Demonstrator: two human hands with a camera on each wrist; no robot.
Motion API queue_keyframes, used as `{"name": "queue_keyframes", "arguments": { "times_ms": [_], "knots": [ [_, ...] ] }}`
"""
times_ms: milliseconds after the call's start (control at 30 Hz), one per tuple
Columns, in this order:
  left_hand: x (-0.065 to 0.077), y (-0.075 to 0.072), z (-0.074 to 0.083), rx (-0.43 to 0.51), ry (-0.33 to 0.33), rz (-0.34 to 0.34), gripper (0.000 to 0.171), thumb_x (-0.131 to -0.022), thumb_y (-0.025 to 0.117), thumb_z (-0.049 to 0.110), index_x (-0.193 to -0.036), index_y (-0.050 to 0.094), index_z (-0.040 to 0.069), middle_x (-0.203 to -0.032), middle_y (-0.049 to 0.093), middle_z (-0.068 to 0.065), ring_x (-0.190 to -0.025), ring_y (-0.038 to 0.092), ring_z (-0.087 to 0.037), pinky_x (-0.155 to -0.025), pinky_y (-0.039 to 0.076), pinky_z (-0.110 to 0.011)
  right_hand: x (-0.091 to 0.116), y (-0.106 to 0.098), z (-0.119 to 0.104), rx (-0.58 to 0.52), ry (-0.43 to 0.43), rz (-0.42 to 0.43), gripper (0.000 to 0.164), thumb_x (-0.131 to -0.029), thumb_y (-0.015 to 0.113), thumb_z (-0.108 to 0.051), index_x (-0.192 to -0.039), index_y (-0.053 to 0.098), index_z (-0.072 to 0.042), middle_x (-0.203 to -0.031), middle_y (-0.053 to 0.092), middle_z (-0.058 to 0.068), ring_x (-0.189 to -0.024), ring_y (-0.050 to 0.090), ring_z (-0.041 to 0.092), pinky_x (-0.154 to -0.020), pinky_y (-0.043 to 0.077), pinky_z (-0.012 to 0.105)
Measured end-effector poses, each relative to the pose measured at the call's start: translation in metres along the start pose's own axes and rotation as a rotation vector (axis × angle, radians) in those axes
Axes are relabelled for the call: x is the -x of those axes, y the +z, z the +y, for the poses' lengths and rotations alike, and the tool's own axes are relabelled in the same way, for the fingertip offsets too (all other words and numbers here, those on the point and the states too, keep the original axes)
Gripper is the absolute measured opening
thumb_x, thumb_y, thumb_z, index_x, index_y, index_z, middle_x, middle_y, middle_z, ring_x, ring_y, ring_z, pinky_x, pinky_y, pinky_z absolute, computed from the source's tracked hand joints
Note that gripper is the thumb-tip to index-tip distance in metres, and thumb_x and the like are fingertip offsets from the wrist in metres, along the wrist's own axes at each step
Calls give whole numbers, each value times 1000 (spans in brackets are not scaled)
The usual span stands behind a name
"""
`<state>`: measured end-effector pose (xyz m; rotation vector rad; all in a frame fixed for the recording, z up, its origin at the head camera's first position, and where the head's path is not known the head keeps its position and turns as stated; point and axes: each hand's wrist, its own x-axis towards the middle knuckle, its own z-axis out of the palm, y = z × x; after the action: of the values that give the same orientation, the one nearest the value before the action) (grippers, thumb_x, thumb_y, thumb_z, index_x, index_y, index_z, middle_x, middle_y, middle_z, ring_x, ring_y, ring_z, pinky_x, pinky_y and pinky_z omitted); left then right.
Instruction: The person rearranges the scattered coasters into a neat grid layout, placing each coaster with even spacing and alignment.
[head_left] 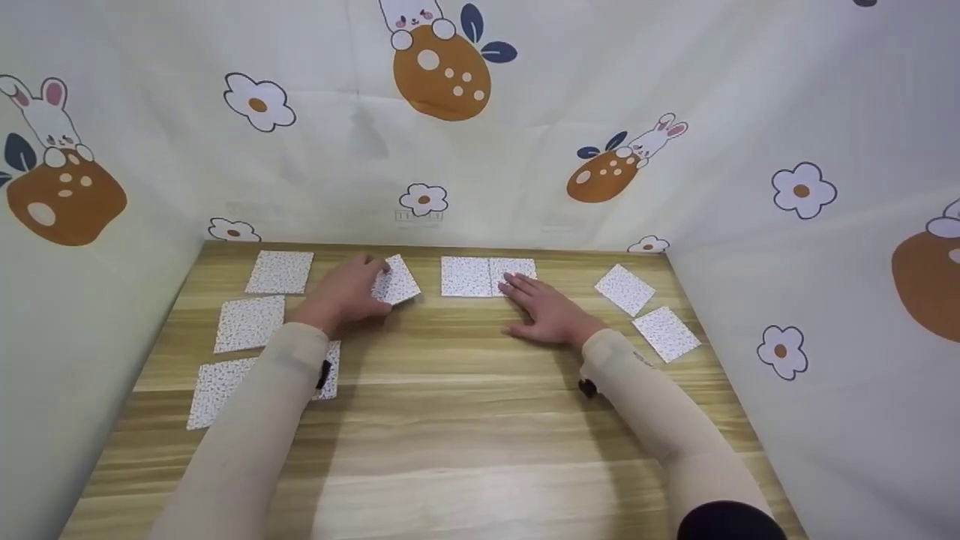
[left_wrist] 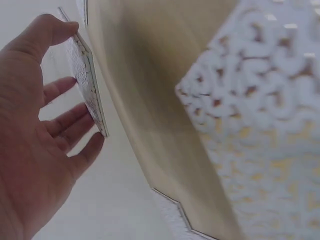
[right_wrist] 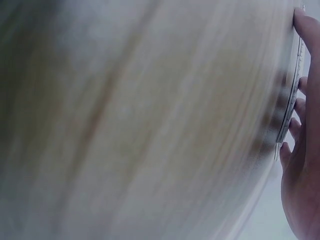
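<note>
My left hand (head_left: pixel 341 292) grips a thin white square tile (head_left: pixel 397 281) with a small speckled pattern. In the left wrist view, thumb and fingers hold that tile (left_wrist: pixel 86 75) by its edges, tilted relative to the wooden surface. Flat at the back middle, two matching tiles lie edge to edge: a left one (head_left: pixel 465 277) and a right one (head_left: pixel 517 265). My right hand (head_left: pixel 551 311) rests its outstretched fingertips on the right one, thumb spread toward the tabletop. In the right wrist view the right hand (right_wrist: pixel 305 145) shows only at the edge.
More such tiles lie at the left of the wooden table (head_left: pixel 442 420), among them a back one (head_left: pixel 280 272) and a middle one (head_left: pixel 250 324); the left forearm partly covers others. Two tiles (head_left: pixel 625 289) lie at the right. A printed cloth (head_left: pixel 517 187) hangs around the table.
</note>
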<state>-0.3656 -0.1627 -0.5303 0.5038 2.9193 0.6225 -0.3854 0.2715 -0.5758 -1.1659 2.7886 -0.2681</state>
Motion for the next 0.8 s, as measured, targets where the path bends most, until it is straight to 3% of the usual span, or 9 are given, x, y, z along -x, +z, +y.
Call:
{"name": "queue_keyframes", "arguments": {
  "times_ms": [133,400,800],
  "knots": [
    [-16,-2,5,-15,62,-42,80,-82,89,30,-152,58,8,-157,48,-23,-145,47,-44,-123,41,-62,1,1,-1,-3,11,-7,97,-103,61,-69,-176,29,-13,-183,22,11,-169,18,35,-137,17,49],
    [-44,-15,21,-86,154,-68,79,-79,93,23,-148,58,5,-152,50,-22,-142,48,-41,-121,46,-56,0,4,0,0,-15,2,96,-103,63,-66,-175,32,-10,-182,24,14,-167,22,40,-136,20,52],
    [-64,-25,35,-180,195,-84,81,-83,96,24,-150,56,3,-155,48,-24,-147,46,-44,-124,44,-56,-2,1,2,11,12,-12,98,-102,62,-68,-176,29,-12,-183,23,12,-168,20,36,-136,19,51]
  ]
}}
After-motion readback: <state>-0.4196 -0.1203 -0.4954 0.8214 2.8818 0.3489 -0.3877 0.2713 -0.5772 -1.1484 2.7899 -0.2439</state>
